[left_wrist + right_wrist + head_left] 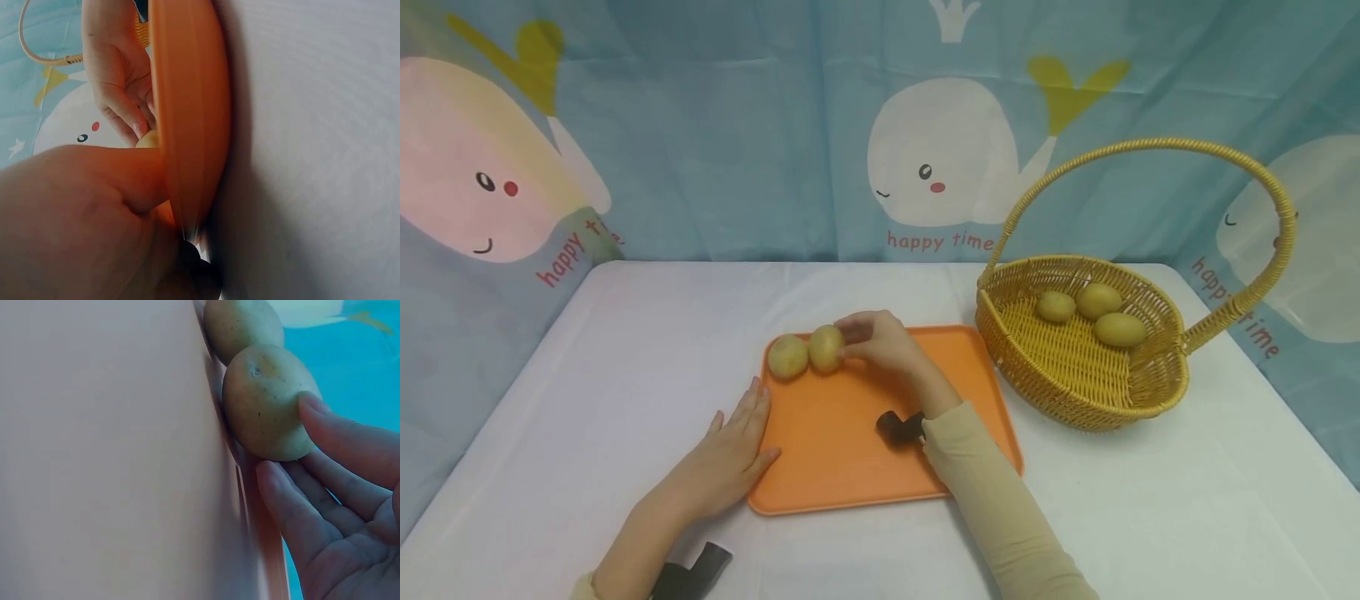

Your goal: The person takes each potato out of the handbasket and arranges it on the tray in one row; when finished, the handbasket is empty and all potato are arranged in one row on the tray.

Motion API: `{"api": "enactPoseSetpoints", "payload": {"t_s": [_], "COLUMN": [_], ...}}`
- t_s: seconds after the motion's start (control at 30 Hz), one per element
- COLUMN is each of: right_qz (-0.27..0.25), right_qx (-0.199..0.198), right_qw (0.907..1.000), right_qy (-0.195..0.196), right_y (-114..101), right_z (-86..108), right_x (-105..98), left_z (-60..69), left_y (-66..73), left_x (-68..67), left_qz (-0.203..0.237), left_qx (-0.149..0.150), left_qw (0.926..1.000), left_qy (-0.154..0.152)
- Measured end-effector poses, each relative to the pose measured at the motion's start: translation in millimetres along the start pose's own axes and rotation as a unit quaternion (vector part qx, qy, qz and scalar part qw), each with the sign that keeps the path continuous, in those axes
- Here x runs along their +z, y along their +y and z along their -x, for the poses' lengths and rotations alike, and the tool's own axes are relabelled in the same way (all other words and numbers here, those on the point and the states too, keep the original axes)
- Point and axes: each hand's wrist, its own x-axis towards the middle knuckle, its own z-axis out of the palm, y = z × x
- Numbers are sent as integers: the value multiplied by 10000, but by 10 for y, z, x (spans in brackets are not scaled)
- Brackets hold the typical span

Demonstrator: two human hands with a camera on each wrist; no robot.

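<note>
Two potatoes lie side by side in the far left corner of an orange tray (835, 450). My right hand (883, 342) reaches over the tray and holds the right-hand potato (826, 349) between thumb and fingers; the right wrist view shows the thumb on this potato (269, 403). Touching it on the left is the other potato (787, 357). My left hand (722, 462) rests along the tray's left edge, fingers extended and thumb over the rim. In the left wrist view, the tray wall (190, 112) hides most of the potatoes.
A yellow woven basket (1037, 358) with a tall handle stands right of the tray, holding three potatoes (1120, 330). Black wrist devices (898, 428) sit on both wrists. Behind the white table (647, 333) hangs a blue whale-print curtain (737, 167).
</note>
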Motion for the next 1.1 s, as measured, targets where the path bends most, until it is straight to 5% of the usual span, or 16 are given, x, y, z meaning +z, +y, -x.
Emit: {"api": "enactPoseSetpoints", "payload": {"t_s": [0.67,1.1], "right_qz": [-868,-1075], "right_qx": [207,-325], "right_qw": [9950,9898], "right_qy": [438,879], "right_y": [-78,-306], "right_z": [59,422], "right_x": [-72,-528], "left_z": [-4,-20], "left_y": [-10,-35], "left_x": [11,27], "left_qz": [99,92], "left_qx": [59,53], "left_qw": [9999,9999], "left_qy": [44,57]}}
